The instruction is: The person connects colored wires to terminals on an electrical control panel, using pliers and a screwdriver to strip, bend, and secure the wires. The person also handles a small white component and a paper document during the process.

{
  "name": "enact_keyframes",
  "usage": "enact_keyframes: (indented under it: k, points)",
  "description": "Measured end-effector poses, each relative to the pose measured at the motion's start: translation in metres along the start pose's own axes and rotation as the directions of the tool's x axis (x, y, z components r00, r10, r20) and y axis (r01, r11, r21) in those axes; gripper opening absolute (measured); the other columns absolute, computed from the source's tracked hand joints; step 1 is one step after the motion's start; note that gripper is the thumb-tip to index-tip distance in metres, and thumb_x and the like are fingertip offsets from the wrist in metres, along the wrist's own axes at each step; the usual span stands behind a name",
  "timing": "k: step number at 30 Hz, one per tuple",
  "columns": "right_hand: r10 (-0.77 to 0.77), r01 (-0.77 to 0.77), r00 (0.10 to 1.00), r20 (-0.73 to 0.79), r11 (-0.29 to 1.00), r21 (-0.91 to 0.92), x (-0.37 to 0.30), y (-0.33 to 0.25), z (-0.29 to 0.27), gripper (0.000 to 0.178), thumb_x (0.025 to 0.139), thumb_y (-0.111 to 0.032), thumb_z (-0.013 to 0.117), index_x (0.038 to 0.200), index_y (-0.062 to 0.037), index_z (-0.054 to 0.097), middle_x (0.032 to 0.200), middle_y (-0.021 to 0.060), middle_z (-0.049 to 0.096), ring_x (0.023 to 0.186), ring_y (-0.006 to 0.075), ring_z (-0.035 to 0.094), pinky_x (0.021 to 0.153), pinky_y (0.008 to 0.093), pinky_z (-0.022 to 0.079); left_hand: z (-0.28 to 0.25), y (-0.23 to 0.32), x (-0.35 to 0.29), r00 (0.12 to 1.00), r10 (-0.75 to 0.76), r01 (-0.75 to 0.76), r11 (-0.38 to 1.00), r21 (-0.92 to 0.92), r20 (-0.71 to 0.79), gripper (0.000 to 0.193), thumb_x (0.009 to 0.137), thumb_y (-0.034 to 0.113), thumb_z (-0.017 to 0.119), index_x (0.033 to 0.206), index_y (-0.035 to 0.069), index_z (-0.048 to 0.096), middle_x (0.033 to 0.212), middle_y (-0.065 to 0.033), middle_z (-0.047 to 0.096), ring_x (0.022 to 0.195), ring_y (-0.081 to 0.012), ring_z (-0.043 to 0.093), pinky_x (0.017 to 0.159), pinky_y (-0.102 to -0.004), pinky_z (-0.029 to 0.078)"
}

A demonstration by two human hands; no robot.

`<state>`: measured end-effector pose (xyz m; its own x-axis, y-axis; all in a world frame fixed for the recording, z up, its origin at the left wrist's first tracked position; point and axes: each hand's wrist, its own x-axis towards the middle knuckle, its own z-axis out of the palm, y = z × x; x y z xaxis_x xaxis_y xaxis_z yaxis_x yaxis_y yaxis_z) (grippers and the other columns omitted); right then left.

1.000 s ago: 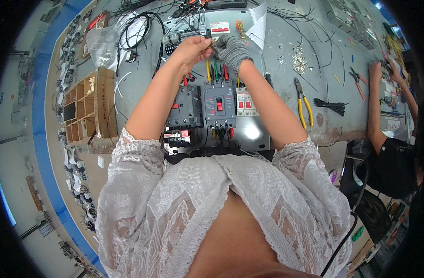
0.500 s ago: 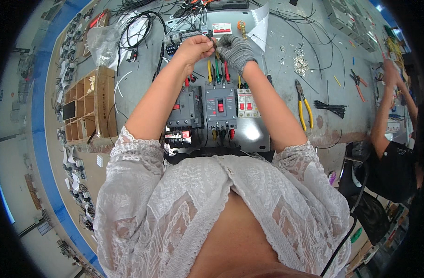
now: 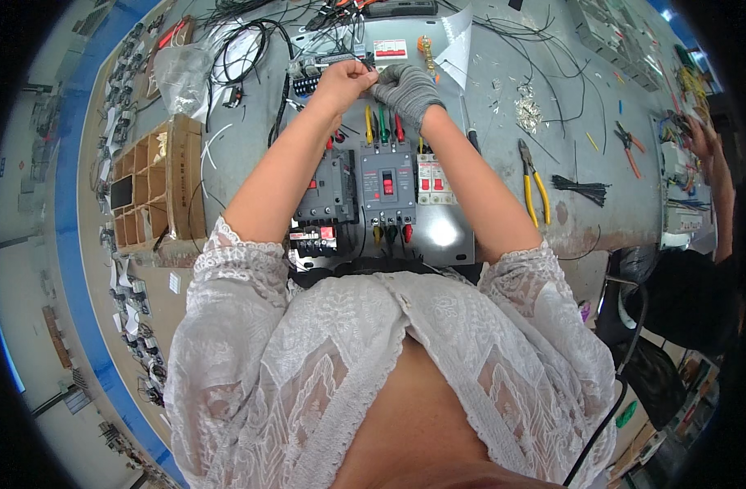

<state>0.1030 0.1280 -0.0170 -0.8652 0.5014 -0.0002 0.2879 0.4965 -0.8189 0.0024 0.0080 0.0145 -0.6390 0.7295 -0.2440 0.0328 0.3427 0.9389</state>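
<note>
My bare left hand (image 3: 346, 84) and my right hand (image 3: 409, 88), in a grey knit glove, meet fingertip to fingertip above the metal mounting plate (image 3: 444, 238). Both are closed in a pinch on what looks like a thin black wire (image 3: 369, 62); the fingers hide most of it. Just below them stands a grey circuit breaker (image 3: 387, 186) with a red switch and yellow, green and red sleeved leads at its top. A dark contactor (image 3: 328, 189) sits left of it, partly behind my left forearm. Small white breakers (image 3: 435, 179) are on its right.
Yellow-handled pliers (image 3: 536, 191), a bundle of black cable ties (image 3: 580, 190) and loose metal terminals (image 3: 530, 112) lie to the right. A cardboard divider box (image 3: 177, 175) stands left. Black wires (image 3: 246, 50) are coiled behind. A co-worker's hand (image 3: 700, 138) is at far right.
My right hand has turned slightly and shifted a little down and left; my left hand has barely moved. The co-worker's arm at the far right has moved.
</note>
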Motion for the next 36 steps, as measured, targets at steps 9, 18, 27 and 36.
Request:
enact_keyframes:
  k: [9,18,27,36]
  points:
    - [-0.044,0.039,0.996,-0.078,0.998,-0.056,-0.003,0.014,-0.021,0.032,0.078,-0.030,0.069,0.097,-0.0042,0.068,0.086,0.0194,0.067,0.081,0.0327,0.066,0.077,0.0415,0.051,-0.001,-0.015,0.012,0.981,0.140,-0.063,0.886,0.460,-0.135,0.017,0.082,0.014,0.070,0.076,0.003,0.060,0.071,-0.0084,0.066,0.068,-0.0158,0.064,0.061,-0.0304,0.048]
    - [-0.081,0.099,0.994,0.070,0.438,-0.893,-0.014,-0.003,-0.034,0.025,0.079,-0.018,0.065,0.102,-0.0112,0.071,0.113,0.0116,0.064,0.107,0.0296,0.059,0.086,0.0389,0.049,-0.006,-0.022,0.022,0.988,0.102,-0.071,0.964,0.255,-0.111,0.011,0.086,0.005,0.064,0.080,0.002,0.056,0.074,-0.0057,0.064,0.067,-0.0147,0.068,0.057,-0.0248,0.052]
    - [-0.005,0.101,0.994,0.109,0.416,-0.904,-0.014,-0.009,-0.033,0.025,0.081,-0.015,0.063,0.104,-0.0070,0.070,0.110,0.0153,0.067,0.102,0.0284,0.065,0.079,0.0424,0.053,-0.002,-0.027,0.026,0.985,0.025,0.012,0.977,0.215,-0.171,0.019,0.082,0.004,0.068,0.074,0.002,0.051,0.072,-0.0092,0.065,0.065,-0.0190,0.070,0.053,-0.0275,0.053]
    - [0.174,-0.172,0.983,-0.060,0.750,-0.638,-0.031,0.009,-0.079,0.024,0.085,-0.014,0.056,0.108,-0.0072,0.058,0.104,0.0203,0.063,0.095,0.0391,0.062,0.081,0.0460,0.051,-0.012,-0.006,0.019,0.999,-0.036,0.019,0.867,0.499,0.024,0.017,0.085,0.014,0.064,0.079,0.000,0.057,0.074,-0.0114,0.069,0.065,-0.0227,0.069,0.063,-0.0358,0.055]
